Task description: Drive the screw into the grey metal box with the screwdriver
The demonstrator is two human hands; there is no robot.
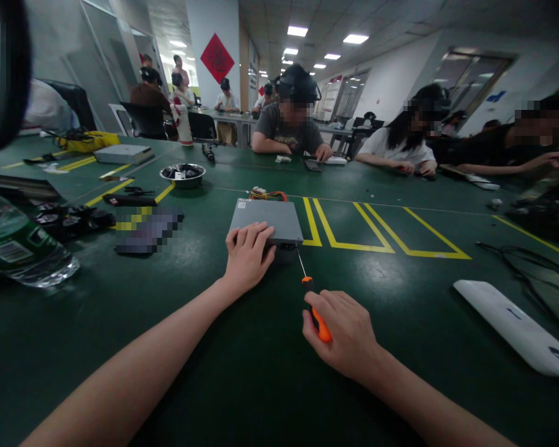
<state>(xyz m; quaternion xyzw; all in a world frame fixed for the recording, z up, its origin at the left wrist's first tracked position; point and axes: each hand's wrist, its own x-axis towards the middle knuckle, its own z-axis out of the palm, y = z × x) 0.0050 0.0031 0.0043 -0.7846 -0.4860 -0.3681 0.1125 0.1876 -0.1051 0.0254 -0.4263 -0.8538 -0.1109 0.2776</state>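
A flat grey metal box lies on the green table, with a bundle of coloured wires at its far edge. My left hand rests over the box's near left corner, fingers on its top and thumb toward its near side. In my right hand is a screwdriver with an orange and black handle. Its thin shaft points away from me, and the tip meets or nearly meets the box's near right corner; contact is too small to tell.
A metal bowl of small parts stands beyond a blurred dark object on the left. A water bottle is at far left, a white device at right near black cables. People sit across the table.
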